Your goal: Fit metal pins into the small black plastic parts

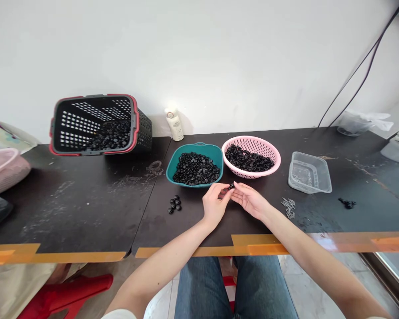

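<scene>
My left hand (216, 201) and my right hand (248, 199) meet above the table in front of the baskets. Between their fingertips is a small black plastic part (231, 186), pinched from both sides; its exact shape is too small to make out. Just beyond my hands stand a teal basket (172, 176) heaped with round black parts and a pink basket (275, 164) holding black pieces. A small group of round black caps (174, 204) lies on the table left of my left hand. Thin metal pins (288, 207) lie in a loose pile to the right of my right forearm.
A clear plastic tub (324, 179) with some pins stands at the right, near a few small black pieces (347, 203). A tipped grey basket (142, 128) with black parts and a white bottle (175, 126) are at the back left. Orange tape (213, 251) lines the front edge.
</scene>
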Demonstrator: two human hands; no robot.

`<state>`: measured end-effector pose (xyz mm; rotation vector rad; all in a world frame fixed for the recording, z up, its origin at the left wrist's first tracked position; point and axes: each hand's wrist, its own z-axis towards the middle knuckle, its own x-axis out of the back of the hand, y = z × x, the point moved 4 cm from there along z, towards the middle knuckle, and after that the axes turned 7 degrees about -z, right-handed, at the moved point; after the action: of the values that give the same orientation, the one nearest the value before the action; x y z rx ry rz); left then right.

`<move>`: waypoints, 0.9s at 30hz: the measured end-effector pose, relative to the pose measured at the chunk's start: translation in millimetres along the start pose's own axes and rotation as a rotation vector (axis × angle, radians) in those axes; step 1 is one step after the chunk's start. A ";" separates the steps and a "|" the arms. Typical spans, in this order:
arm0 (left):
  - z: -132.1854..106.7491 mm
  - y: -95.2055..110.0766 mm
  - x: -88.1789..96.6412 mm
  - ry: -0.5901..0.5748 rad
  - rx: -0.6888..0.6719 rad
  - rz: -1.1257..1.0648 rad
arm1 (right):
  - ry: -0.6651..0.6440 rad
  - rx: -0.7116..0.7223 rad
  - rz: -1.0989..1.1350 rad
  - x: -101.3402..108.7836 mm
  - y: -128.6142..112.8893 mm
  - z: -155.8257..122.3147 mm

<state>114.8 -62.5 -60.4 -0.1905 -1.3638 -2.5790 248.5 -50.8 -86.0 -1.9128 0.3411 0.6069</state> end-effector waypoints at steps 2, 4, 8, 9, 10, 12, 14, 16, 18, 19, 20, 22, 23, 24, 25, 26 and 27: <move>-0.2 -1.1 -0.7 -0.013 0.018 0.012 | 0.007 0.004 -0.012 0.8 0.6 0.2; -0.5 -1.9 -1.4 -0.027 0.025 0.016 | 0.014 0.009 -0.027 1.4 0.8 0.3; -0.7 -2.4 -2.0 -0.041 0.027 0.036 | 0.022 0.013 -0.050 1.2 -0.3 -0.1; -0.7 -2.3 -2.0 -0.045 0.026 0.048 | 0.023 0.014 -0.054 0.9 -0.6 -0.3; -0.7 -2.2 -2.0 -0.049 0.023 0.063 | 0.025 0.018 -0.060 0.6 -0.9 -0.5; -0.6 -1.9 -1.9 -0.059 0.014 0.096 | 0.033 0.033 -0.074 0.3 -0.9 -0.8; -0.4 -1.9 -1.9 -0.067 0.008 0.126 | 0.043 0.053 -0.091 0.3 0.0 -0.6; -0.2 -2.2 -1.9 -0.074 0.008 0.154 | 0.051 0.068 -0.106 0.2 1.6 -0.1; -0.1 -2.6 -1.7 -0.076 0.012 0.178 | 0.057 0.075 -0.116 0.2 2.9 0.5; -0.1 -2.7 -1.6 -0.076 0.014 0.187 | 0.060 0.080 -0.123 0.3 3.1 0.7; -0.2 -2.9 -1.5 -0.077 0.015 0.194 | 0.064 0.085 -0.131 0.4 2.9 0.9; -0.6 -3.1 -1.8 -0.087 0.019 0.200 | 0.073 0.102 -0.158 0.8 1.3 1.0; -0.9 -3.4 -2.0 -0.092 0.025 0.199 | 0.076 0.109 -0.173 1.1 0.3 1.0; -1.2 -3.8 -2.1 -0.093 0.037 0.195 | 0.077 0.114 -0.188 1.5 -0.7 1.0; -1.5 -4.2 -2.0 -0.091 0.049 0.189 | 0.078 0.119 -0.200 1.9 -1.5 1.0; -1.7 -4.4 -2.0 -0.090 0.059 0.184 | 0.079 0.124 -0.210 2.3 -2.3 1.0; -1.7 -4.4 -1.9 -0.089 0.064 0.179 | 0.079 0.131 -0.220 2.7 -3.1 0.9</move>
<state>115.5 -61.3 -65.3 -0.4022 -1.3886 -2.4021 252.0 -48.6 -85.4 -1.8210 0.2115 0.3557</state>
